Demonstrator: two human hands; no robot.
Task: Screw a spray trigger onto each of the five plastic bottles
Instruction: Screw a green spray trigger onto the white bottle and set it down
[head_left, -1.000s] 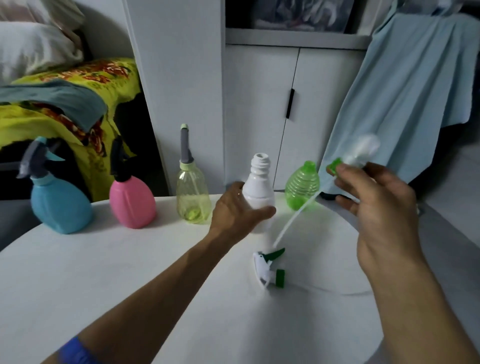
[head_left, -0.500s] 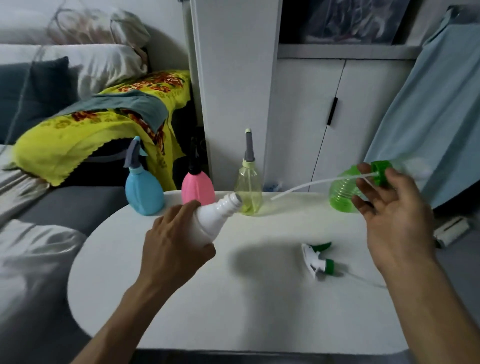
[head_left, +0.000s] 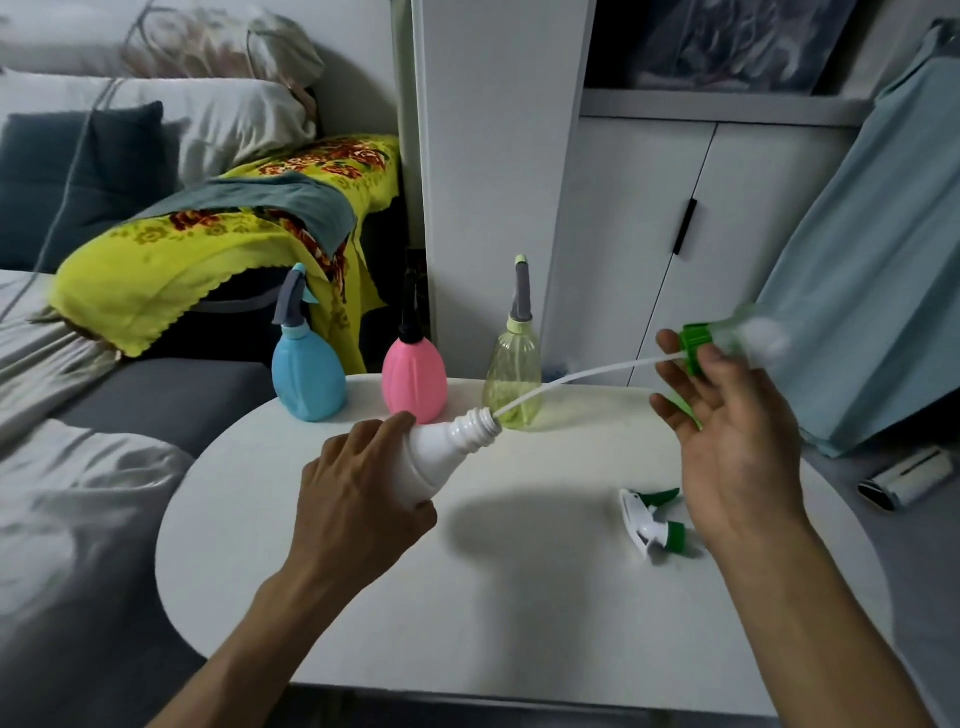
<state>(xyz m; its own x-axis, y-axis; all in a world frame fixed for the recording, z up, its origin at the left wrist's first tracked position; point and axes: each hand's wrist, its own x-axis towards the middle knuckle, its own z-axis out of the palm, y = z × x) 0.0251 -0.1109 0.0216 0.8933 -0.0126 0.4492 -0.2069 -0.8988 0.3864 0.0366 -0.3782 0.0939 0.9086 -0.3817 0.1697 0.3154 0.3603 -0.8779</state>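
Note:
My left hand grips a white bottle, lifted off the table and tilted with its open threaded neck pointing right. My right hand holds a white spray trigger with a green collar; its long white tube slants down and its tip sits at the bottle's mouth. A second white-and-green trigger lies on the white round table. At the back stand a blue bottle, a pink bottle and a yellow-green bottle, each with a trigger on. The green bottle is hidden behind my right hand.
A grey sofa with pillows and a yellow patterned cloth is on the left. White cabinets stand behind the table. A light blue cloth hangs at the right. A small white-and-black object lies at the right.
My left hand lifted the white bottle off the table and tilted it. My right hand brought the trigger's tube tip to the bottle's mouth. The camera shifted left.

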